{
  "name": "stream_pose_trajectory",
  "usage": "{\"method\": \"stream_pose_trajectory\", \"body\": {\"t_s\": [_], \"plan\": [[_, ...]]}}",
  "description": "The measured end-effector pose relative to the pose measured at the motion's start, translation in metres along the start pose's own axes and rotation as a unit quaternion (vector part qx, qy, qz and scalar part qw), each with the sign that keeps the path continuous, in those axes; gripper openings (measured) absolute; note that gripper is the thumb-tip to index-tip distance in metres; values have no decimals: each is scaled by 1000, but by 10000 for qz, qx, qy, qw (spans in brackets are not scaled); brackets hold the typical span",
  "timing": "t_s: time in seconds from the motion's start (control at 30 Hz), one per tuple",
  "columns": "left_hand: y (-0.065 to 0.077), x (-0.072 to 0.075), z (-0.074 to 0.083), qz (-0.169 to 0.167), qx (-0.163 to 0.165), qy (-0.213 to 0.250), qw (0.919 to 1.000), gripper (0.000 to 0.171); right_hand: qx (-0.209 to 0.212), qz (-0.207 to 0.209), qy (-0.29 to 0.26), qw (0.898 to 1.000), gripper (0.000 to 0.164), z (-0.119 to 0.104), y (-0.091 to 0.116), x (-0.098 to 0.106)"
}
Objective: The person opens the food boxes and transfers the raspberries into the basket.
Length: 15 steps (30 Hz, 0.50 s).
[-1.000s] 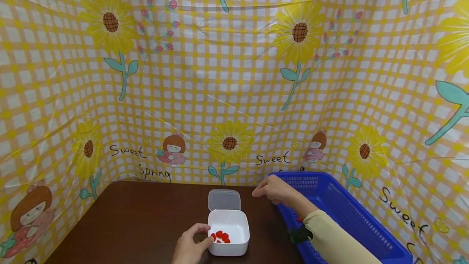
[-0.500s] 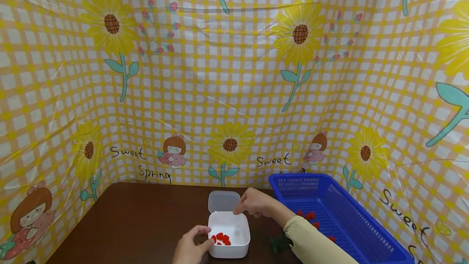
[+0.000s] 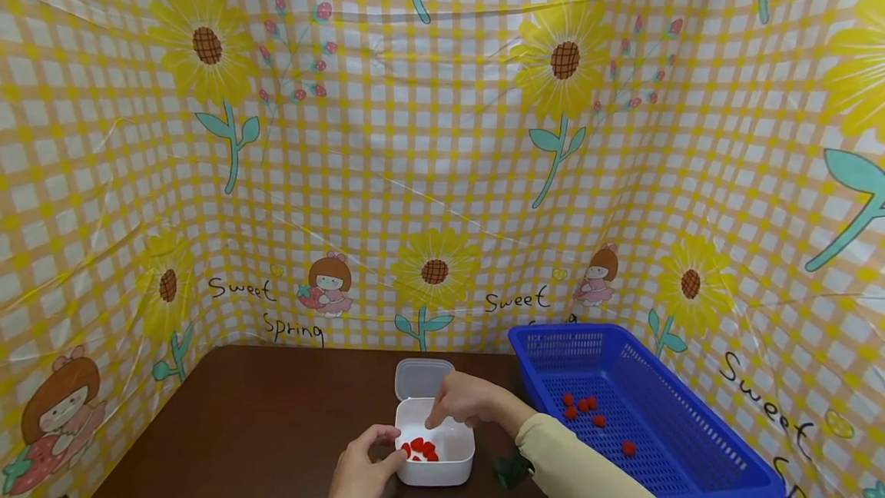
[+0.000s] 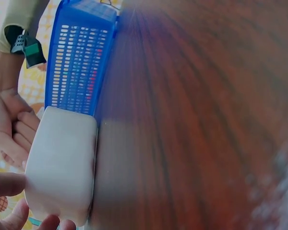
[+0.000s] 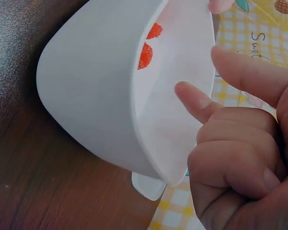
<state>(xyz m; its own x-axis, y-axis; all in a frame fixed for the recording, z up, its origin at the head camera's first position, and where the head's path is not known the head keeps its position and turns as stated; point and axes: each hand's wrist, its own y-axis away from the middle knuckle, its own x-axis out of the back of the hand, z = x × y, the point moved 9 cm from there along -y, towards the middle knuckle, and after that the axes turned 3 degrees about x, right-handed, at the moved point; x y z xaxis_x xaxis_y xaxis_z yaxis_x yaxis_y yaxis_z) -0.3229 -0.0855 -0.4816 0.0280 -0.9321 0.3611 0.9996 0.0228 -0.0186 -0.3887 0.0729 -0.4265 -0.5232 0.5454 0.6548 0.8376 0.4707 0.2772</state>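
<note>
A square, white plastic box (image 3: 435,473) was steadied on a dark brown, wood-grained tabletop (image 3: 290,406) by a person's left hand (image 3: 362,463), its thumb and fingers bent against the box's left wall and rim, before a yellow-checked cloth backdrop (image 3: 415,137) printed with sunflowers. The right hand (image 3: 470,398) was held over the box's opening, two digits extended and parted, the others folded toward the palm; nothing was seen between the two, though whether anything was tucked under the folded fingers could not be told. About five small, red, textured pieces (image 3: 417,444) were gathered on the box's floor toward its front left corner, partly screened by the front wall. Six similar red pieces (image 3: 598,421) were scattered in a long, blue, perforated plastic basket (image 3: 681,402) to the box's right. A translucent, rounded lid (image 3: 417,379) was seen behind the box, off its opening. The work was judged to be partway along, with red pieces already boxed and others left in the basket.
</note>
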Motion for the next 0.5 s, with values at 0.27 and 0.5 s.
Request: {"method": "stream_pose_trajectory", "body": {"t_s": [0.27, 0.5], "plan": [[3, -1, -2, -149, 63, 66, 9998, 30, 107, -156, 786, 9967, 20, -9, -1, -17], [6, -4, -10, -428, 117, 379, 9983, 33, -56, -132, 1642, 9863, 38, -11, 0, -34]]}}
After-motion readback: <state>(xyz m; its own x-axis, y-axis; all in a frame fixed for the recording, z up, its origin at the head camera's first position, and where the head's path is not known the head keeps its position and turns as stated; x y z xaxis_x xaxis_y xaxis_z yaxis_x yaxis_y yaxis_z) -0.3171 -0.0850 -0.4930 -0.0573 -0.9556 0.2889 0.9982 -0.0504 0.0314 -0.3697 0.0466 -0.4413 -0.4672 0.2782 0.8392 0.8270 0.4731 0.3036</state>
